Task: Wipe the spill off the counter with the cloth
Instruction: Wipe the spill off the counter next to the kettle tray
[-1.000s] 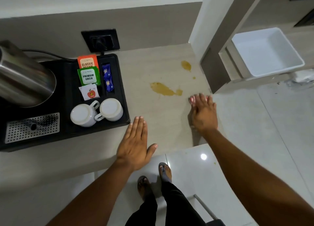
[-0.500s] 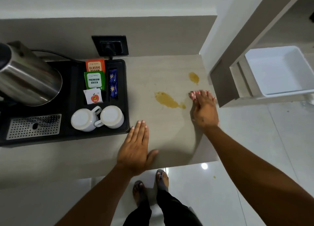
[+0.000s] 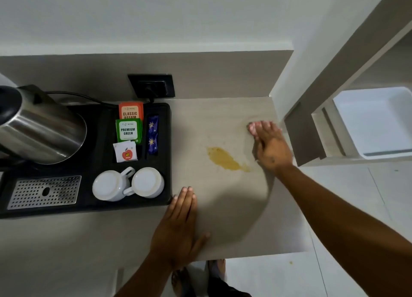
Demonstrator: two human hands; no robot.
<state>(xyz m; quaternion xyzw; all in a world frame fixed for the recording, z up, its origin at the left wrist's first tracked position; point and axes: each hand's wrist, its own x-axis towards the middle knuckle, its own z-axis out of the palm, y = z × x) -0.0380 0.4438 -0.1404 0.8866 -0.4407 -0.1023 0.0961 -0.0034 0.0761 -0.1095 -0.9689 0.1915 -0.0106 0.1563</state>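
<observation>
A pale beige stone-look counter (image 3: 218,118) holds a yellow-brown liquid spill (image 3: 226,159) (elongated, pooled). The spill lies just left of the right hand (image 3: 270,146), pressed flat, fingers together. The left hand (image 3: 178,227) rests flat nearer, empty. No cloth is discernible.

Looks like hotel room tea station: black tray (image 3: 165,154) with steel kettle (image 3: 42,129), tea sachets (image 3: 128,130), two upturned cups (image 3: 128,184), wall socket (image 3: 151,85).
</observation>
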